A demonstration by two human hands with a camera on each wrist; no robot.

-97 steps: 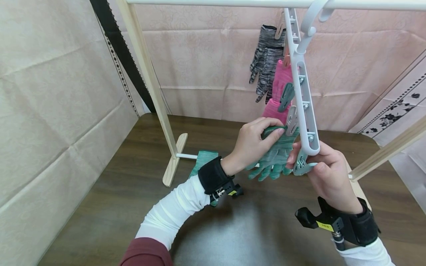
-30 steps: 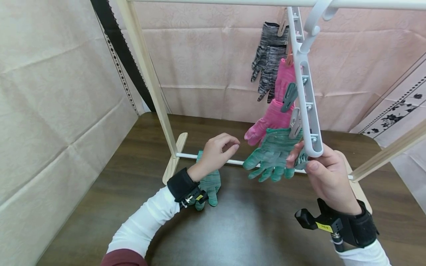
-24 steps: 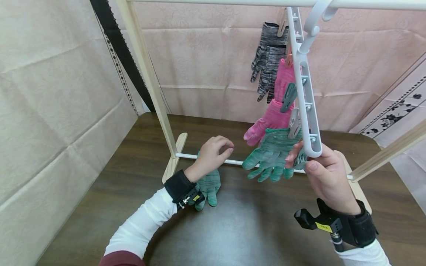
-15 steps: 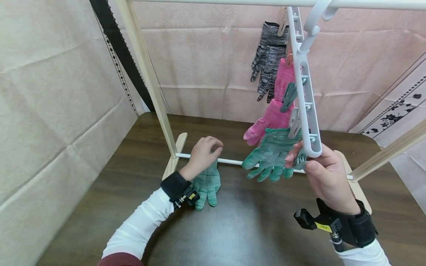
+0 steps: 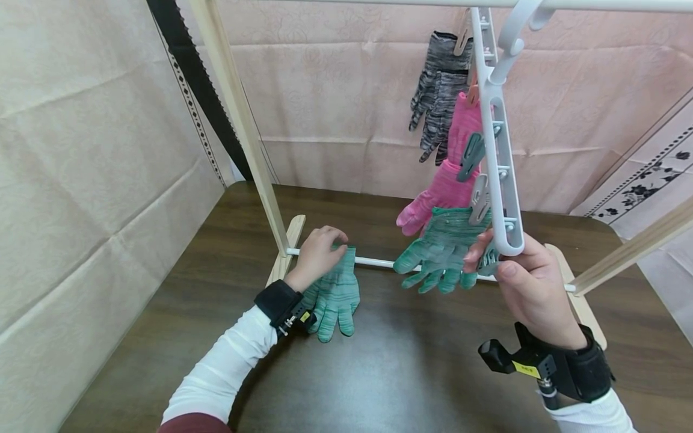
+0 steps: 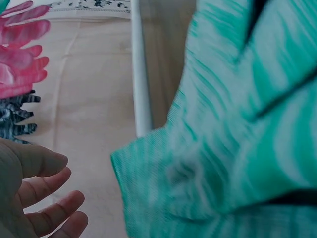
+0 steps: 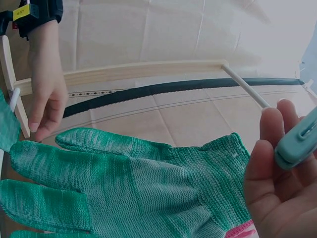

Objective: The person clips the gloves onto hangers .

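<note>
Left hand (image 5: 316,255) has dropped from the hung glove (image 5: 444,249) to the glove on the table (image 5: 332,294).
Fingers loosely bent, touching its cuff near the back edge, no grip yet; right hand (image 5: 527,282) still pinches a peg (image 5: 489,263).

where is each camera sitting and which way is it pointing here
Head: worn on the head, looking forward and down at the table and the clip hanger; both forearms and hands show.
Left wrist: on the left wrist, looking past the left hand at the loose green glove.
Right wrist: on the right wrist, looking past the right hand at the hung green glove.
Shared: head and right wrist both show the hung green glove and the left hand.
</note>
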